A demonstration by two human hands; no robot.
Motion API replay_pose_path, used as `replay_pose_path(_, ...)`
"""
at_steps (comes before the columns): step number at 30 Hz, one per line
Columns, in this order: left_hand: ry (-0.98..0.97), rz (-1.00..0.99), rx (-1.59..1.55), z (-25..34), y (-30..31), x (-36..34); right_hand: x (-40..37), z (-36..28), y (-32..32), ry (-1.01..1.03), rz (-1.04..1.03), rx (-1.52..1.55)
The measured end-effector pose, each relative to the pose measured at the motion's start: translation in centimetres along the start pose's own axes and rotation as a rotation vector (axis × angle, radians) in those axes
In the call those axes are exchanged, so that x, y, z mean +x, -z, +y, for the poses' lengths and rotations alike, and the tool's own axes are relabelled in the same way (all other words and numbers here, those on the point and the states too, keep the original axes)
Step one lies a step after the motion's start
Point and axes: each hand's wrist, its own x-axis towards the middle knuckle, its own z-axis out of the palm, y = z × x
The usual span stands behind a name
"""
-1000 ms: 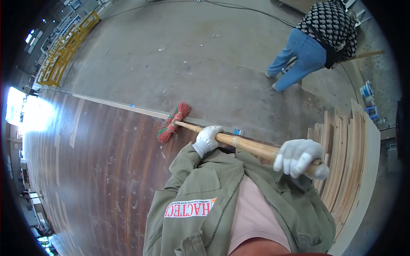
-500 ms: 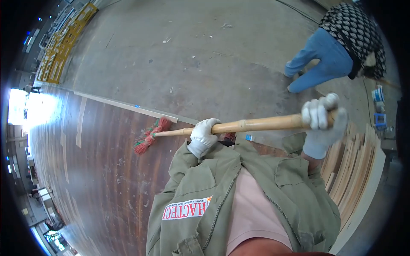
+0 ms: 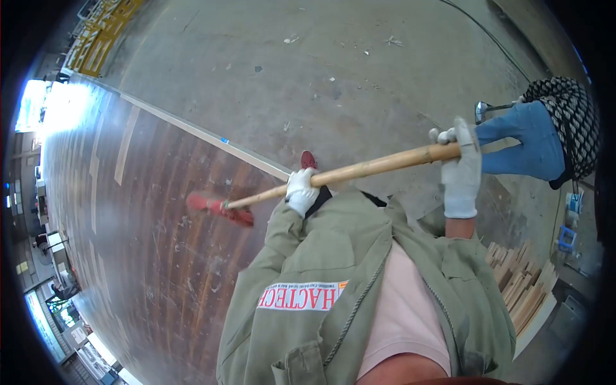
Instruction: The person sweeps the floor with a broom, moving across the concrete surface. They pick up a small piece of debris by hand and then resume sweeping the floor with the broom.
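A mop with a long bamboo handle point(image 3: 378, 165) slants across the front of my body. Its red string head point(image 3: 221, 209), slightly blurred, is over the dark wooden boards at the left. Partway down the handle, my left hand point(image 3: 301, 191), in a white glove, is wrapped round the pole. My right hand point(image 3: 459, 170), also gloved in white, grips the top end of the pole; some of its fingers are bent and at least one looks straighter along the end.
Dark wooden boards point(image 3: 154, 256) stretch left, bordered by a pale strip point(image 3: 205, 138). Beyond lies concrete floor point(image 3: 256, 77) with scraps. A person in jeans point(image 3: 523, 144) bends at the right. Wood strips point(image 3: 523, 282) are stacked at lower right. A yellow rack point(image 3: 102, 38) stands far left.
My view has shifted, and the person in jeans appears farther right. The mop head has turned and moved slightly left. Both hands stay on the handle; my right hand's fingers are less curled.
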Motion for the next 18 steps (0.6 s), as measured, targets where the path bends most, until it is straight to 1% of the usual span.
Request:
replay_pose_path(1, -0.007, -0.022, -0.077, -0.6, 0.1, 2.4, 0.5, -0.7, -2.4, 0.103, 0.023, -0.103)
replay_pose_path(2, -0.054, -0.019, -0.156, -0.3, 1.0, 5.2, 1.2, -1.5, -4.9, 0.215, 0.039, -0.203)
replay_pose_path(3, -0.102, -0.018, -0.236, 0.6, 2.0, 7.5, 1.9, -2.2, -6.5, 0.359, 0.043, -0.361)
replay_pose_path(4, -0.142, -0.064, -0.245, 2.4, 4.0, 9.9, 2.8, -3.3, -7.9, 0.512, 0.047, -0.516)
replay_pose_path(5, -0.186, -0.109, -0.251, 4.5, 5.7, 12.2, 3.9, -5.0, -9.1, 0.593, 0.076, -0.520)
replay_pose_path(6, -0.239, -0.122, -0.326, 5.9, 6.4, 14.5, 4.9, -7.1, -9.9, 0.669, 0.106, -0.523)
replay_pose_path(8, -0.341, -0.152, -0.412, 8.3, 6.7, 19.5, 6.9, -11.7, -10.8, 0.631, -0.107, -0.250)
replay_pose_path(9, -0.390, -0.168, -0.424, 9.5, 6.5, 22.0, 7.6, -12.7, -12.2, 0.632, -0.105, -0.256)
replay_pose_path(11, -0.495, -0.194, -0.482, 12.1, 6.1, 26.9, 8.8, -14.0, -14.8, 0.941, -0.080, -0.485)
replay_pose_path(12, -0.497, -0.262, -0.448, 13.3, 6.5, 28.5, 8.9, -14.2, -16.0, 0.953, -0.077, -0.489)
replay_pose_path(13, -0.502, -0.319, -0.412, 14.4, 7.1, 30.4, 9.2, -14.5, -17.4, 0.951, -0.199, -0.493)
replay_pose_path(14, -0.512, -0.308, -0.410, 15.2, 7.1, 32.1, 9.5, -14.5, -18.6, 0.940, -0.320, -0.497)
replay_pose_path(16, -0.570, -0.299, -0.431, 15.9, 6.7, 34.8, 10.1, -14.6, -19.0, 0.930, -0.431, -0.491)
replay_pose_path(18, -0.602, -0.296, -0.430, 16.5, 7.0, 37.1, 10.2, -15.2, -17.0, 1.491, 0.029, -1.110)
